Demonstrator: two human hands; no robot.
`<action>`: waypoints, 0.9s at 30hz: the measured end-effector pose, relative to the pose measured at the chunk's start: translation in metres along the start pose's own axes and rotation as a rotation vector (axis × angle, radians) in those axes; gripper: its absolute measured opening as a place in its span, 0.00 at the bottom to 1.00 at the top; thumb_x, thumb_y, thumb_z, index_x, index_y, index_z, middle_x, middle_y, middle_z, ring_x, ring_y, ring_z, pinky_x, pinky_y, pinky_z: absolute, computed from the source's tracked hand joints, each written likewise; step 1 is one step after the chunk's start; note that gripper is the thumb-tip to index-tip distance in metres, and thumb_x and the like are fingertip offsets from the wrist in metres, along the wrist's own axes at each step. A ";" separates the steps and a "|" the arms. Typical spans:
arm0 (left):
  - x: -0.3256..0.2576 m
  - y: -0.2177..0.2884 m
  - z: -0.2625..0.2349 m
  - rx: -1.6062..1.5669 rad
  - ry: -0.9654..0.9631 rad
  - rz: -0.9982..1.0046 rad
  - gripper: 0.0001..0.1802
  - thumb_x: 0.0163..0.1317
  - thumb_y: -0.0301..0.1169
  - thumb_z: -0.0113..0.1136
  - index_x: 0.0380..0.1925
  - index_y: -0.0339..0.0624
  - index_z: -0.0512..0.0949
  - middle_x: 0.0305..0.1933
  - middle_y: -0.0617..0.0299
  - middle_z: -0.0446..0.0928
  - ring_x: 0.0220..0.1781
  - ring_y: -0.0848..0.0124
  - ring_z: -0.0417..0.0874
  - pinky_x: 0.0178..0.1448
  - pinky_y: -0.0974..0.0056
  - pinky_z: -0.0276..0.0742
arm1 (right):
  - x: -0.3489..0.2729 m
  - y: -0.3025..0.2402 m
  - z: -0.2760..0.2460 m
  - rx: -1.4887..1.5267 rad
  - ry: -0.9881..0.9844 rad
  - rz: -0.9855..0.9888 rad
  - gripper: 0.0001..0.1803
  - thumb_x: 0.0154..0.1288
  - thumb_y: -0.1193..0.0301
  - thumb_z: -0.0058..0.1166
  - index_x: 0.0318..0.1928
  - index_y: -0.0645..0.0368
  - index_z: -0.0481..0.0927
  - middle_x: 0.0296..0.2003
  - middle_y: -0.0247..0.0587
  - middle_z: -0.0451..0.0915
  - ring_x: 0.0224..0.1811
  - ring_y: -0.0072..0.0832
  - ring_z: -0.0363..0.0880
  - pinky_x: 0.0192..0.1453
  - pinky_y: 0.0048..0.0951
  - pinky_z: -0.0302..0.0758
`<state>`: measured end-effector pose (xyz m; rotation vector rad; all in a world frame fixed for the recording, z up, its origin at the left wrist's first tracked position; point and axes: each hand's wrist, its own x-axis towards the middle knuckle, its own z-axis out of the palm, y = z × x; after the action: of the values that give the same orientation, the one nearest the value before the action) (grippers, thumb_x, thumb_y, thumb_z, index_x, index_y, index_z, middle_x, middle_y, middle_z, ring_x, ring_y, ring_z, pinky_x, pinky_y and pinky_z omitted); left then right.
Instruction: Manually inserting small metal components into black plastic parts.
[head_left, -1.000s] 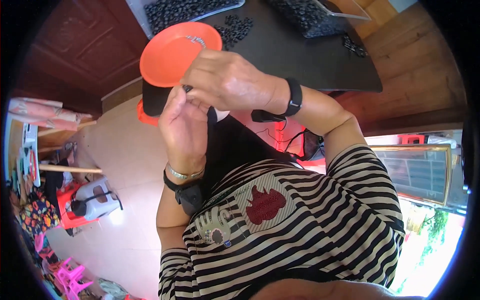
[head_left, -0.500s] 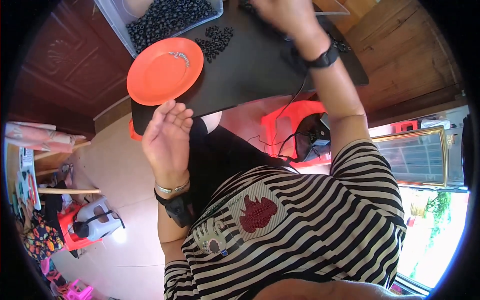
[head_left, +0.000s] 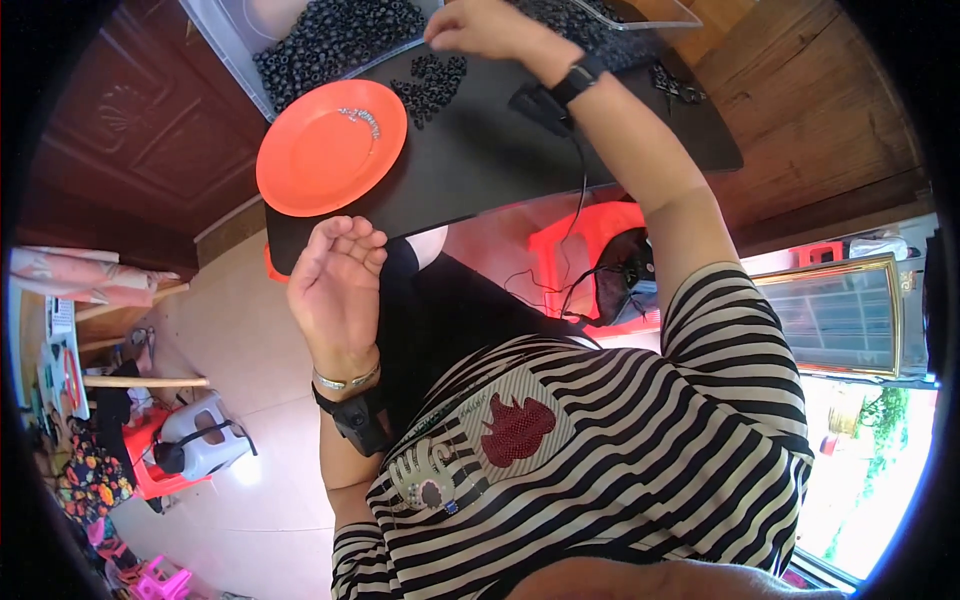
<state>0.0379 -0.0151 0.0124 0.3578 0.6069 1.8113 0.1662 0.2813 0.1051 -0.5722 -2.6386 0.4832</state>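
My left hand (head_left: 340,285) is held palm up just off the table's near edge, its fingers loosely curled and nothing visible in them. Beyond its fingertips lies an orange plate (head_left: 310,170) with a short row of small silvery metal pieces (head_left: 366,120). My right hand (head_left: 478,28) is raised over the far side of the black table (head_left: 450,160), thumb and fingers drawn together; whatever they hold is too small to make out. Near it sits a loose pile of small black ring-shaped parts (head_left: 432,88). A clear bin (head_left: 245,75) behind the plate holds many more black parts (head_left: 335,45).
Another clear container (head_left: 650,22) with dark parts stands at the far right. A few small dark pieces (head_left: 678,85) lie near the table's right end. A red stool (head_left: 590,235) carrying a black bag and cables stands below the table. Wooden panels flank both sides.
My right hand has swung left and slightly down from the far right side toward the loose pile, its fingers drawn together. My left hand has barely moved.
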 end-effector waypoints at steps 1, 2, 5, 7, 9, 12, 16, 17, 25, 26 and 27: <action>0.001 -0.001 0.001 -0.007 -0.009 -0.008 0.12 0.64 0.34 0.46 0.38 0.35 0.72 0.40 0.53 0.76 0.42 0.61 0.78 0.48 0.62 0.74 | 0.005 0.013 0.017 -0.066 -0.009 -0.043 0.10 0.53 0.66 0.59 0.33 0.58 0.82 0.30 0.46 0.81 0.35 0.40 0.80 0.39 0.36 0.76; 0.002 -0.002 0.003 -0.014 -0.016 -0.014 0.12 0.65 0.33 0.46 0.38 0.35 0.72 0.39 0.53 0.76 0.42 0.61 0.79 0.48 0.62 0.74 | 0.011 0.032 0.037 -0.131 -0.021 -0.087 0.11 0.53 0.64 0.61 0.34 0.56 0.82 0.31 0.42 0.82 0.35 0.36 0.81 0.38 0.33 0.76; 0.001 -0.003 0.001 -0.012 0.009 -0.009 0.12 0.65 0.33 0.45 0.37 0.35 0.73 0.39 0.53 0.76 0.41 0.61 0.79 0.47 0.62 0.74 | 0.018 0.023 0.059 -0.218 -0.119 -0.030 0.14 0.52 0.59 0.61 0.37 0.52 0.83 0.32 0.40 0.83 0.38 0.37 0.81 0.42 0.37 0.76; 0.000 -0.004 0.000 -0.013 0.011 -0.010 0.12 0.66 0.33 0.44 0.37 0.35 0.73 0.38 0.53 0.76 0.41 0.61 0.79 0.47 0.62 0.74 | 0.021 0.022 0.068 -0.274 -0.167 0.025 0.13 0.53 0.58 0.61 0.36 0.52 0.83 0.32 0.40 0.83 0.39 0.38 0.81 0.42 0.38 0.75; 0.000 -0.004 -0.002 -0.016 0.013 -0.011 0.12 0.66 0.33 0.44 0.37 0.35 0.73 0.38 0.53 0.76 0.41 0.61 0.79 0.47 0.62 0.75 | 0.022 0.022 0.072 -0.284 -0.162 0.043 0.13 0.54 0.59 0.61 0.36 0.52 0.83 0.31 0.40 0.83 0.39 0.38 0.81 0.42 0.38 0.75; 0.001 -0.004 -0.003 -0.014 0.023 -0.017 0.12 0.66 0.33 0.44 0.37 0.35 0.73 0.38 0.53 0.77 0.41 0.61 0.79 0.46 0.62 0.75 | 0.022 0.021 0.074 -0.322 -0.151 0.078 0.12 0.55 0.59 0.59 0.35 0.52 0.83 0.31 0.40 0.82 0.39 0.38 0.81 0.42 0.38 0.75; 0.002 -0.005 -0.003 -0.016 0.022 -0.022 0.12 0.67 0.32 0.44 0.36 0.35 0.73 0.38 0.53 0.77 0.40 0.61 0.79 0.46 0.63 0.75 | 0.022 0.028 0.076 -0.371 -0.136 0.122 0.12 0.56 0.59 0.59 0.36 0.52 0.82 0.32 0.41 0.82 0.39 0.39 0.81 0.42 0.38 0.75; 0.001 -0.006 -0.003 -0.016 0.030 -0.025 0.12 0.67 0.32 0.44 0.36 0.35 0.73 0.37 0.53 0.77 0.40 0.61 0.79 0.45 0.63 0.75 | 0.023 0.030 0.075 -0.372 -0.136 0.120 0.12 0.56 0.59 0.59 0.36 0.52 0.82 0.32 0.41 0.82 0.39 0.39 0.81 0.42 0.38 0.75; 0.001 -0.006 -0.010 -0.030 -0.027 -0.027 0.12 0.67 0.33 0.44 0.38 0.34 0.72 0.40 0.51 0.76 0.42 0.58 0.78 0.48 0.59 0.74 | 0.027 0.056 0.078 -0.047 -0.098 0.118 0.13 0.52 0.67 0.64 0.39 0.57 0.81 0.27 0.36 0.81 0.32 0.26 0.79 0.39 0.27 0.74; 0.001 -0.006 -0.010 -0.026 -0.022 -0.023 0.12 0.67 0.33 0.44 0.38 0.34 0.72 0.40 0.51 0.76 0.42 0.59 0.78 0.47 0.59 0.74 | 0.025 0.058 0.077 -0.047 -0.098 0.117 0.13 0.52 0.67 0.64 0.39 0.57 0.81 0.27 0.36 0.81 0.32 0.26 0.79 0.39 0.27 0.74; 0.001 -0.005 -0.010 -0.027 -0.020 -0.019 0.12 0.67 0.33 0.44 0.38 0.34 0.72 0.40 0.51 0.76 0.42 0.59 0.78 0.47 0.59 0.74 | 0.022 0.053 0.073 0.054 -0.031 0.127 0.13 0.53 0.68 0.64 0.40 0.58 0.81 0.28 0.36 0.81 0.33 0.24 0.79 0.40 0.27 0.74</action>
<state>0.0361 -0.0159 0.0011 0.3502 0.5699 1.7941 0.1320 0.3193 0.0275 -0.7235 -2.6204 0.6042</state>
